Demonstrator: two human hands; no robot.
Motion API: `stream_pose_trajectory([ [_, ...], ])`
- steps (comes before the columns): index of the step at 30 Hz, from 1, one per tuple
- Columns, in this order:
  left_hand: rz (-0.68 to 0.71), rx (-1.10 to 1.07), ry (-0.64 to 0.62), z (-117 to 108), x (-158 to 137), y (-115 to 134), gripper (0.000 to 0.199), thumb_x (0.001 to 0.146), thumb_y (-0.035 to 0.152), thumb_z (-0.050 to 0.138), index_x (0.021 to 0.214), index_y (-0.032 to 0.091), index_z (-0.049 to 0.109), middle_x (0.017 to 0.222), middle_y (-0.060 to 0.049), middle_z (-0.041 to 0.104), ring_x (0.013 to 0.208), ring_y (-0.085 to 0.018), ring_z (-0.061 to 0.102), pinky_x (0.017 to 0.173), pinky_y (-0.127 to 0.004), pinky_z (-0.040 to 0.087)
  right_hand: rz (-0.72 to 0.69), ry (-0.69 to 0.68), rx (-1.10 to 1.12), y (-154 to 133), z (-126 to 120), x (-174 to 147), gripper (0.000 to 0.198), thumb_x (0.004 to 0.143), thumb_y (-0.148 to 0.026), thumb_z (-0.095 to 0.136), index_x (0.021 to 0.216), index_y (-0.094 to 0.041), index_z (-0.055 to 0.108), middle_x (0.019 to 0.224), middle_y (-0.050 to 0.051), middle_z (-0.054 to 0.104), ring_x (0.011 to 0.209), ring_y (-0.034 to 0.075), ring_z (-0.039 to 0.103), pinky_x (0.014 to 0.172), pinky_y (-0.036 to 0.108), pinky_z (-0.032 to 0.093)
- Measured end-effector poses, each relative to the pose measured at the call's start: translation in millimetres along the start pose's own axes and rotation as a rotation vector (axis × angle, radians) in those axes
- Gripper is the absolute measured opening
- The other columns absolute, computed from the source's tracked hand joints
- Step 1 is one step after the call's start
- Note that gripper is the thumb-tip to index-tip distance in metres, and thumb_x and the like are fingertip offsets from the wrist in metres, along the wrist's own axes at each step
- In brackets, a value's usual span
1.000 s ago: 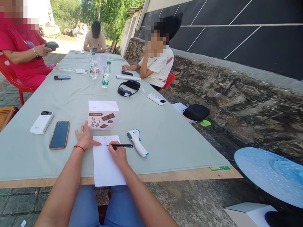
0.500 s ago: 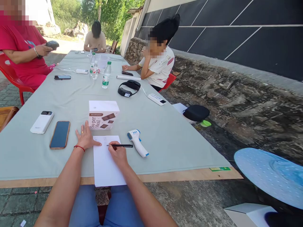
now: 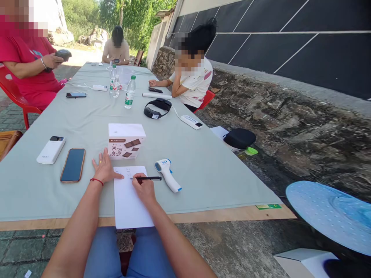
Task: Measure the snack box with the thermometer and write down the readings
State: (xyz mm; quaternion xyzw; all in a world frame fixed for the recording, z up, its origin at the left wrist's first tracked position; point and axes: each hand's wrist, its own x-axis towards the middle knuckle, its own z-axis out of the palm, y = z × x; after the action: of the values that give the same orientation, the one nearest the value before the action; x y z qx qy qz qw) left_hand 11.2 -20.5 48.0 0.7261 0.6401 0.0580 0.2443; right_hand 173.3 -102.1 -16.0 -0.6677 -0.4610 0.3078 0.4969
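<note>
My right hand (image 3: 144, 189) is closed round a black pen (image 3: 149, 178), its tip on a white sheet of paper (image 3: 131, 204). Small handwritten marks, too fine to read, stand near the top of the sheet. My left hand (image 3: 103, 168) lies flat with fingers spread, the thumb on the paper's left edge and the fingertips beside a white and brown Super Meal box (image 3: 126, 141). Left of that hand lies a phone (image 3: 73, 165) in a brown case, then a white power bank (image 3: 51, 150). A white infrared thermometer (image 3: 168, 175) rests right of the paper.
Farther along the table (image 3: 203, 170) are a black headset (image 3: 158, 108), a cabled power bank (image 3: 191, 122), several water bottles (image 3: 130, 92) and another phone (image 3: 75, 95). Three people sit round it. A blue dotted round object (image 3: 327, 212) is at the right, beyond the table edge.
Small marks have been added on the paper under the pen tip. Both hands keep nearly the same place; the whole view has shifted very slightly.
</note>
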Motion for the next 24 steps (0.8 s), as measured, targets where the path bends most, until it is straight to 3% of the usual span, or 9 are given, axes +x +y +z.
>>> stream_pose_trajectory([
  [24, 0.005, -0.013, 0.016, 0.8, 1.0, -0.8, 0.151, 0.054, 0.045, 0.086, 0.156, 0.018, -0.022, 0.169, -0.026, 0.006, 0.157, -0.039, -0.004, 0.119, -0.066, -0.009, 0.011, 0.025, 0.007, 0.9, -0.4, 0.5, 0.018, 0.067, -0.040, 0.051, 0.068, -0.025, 0.062, 0.054, -0.003, 0.061, 0.053, 0.019, 0.058, 0.056, 0.030, 0.046],
])
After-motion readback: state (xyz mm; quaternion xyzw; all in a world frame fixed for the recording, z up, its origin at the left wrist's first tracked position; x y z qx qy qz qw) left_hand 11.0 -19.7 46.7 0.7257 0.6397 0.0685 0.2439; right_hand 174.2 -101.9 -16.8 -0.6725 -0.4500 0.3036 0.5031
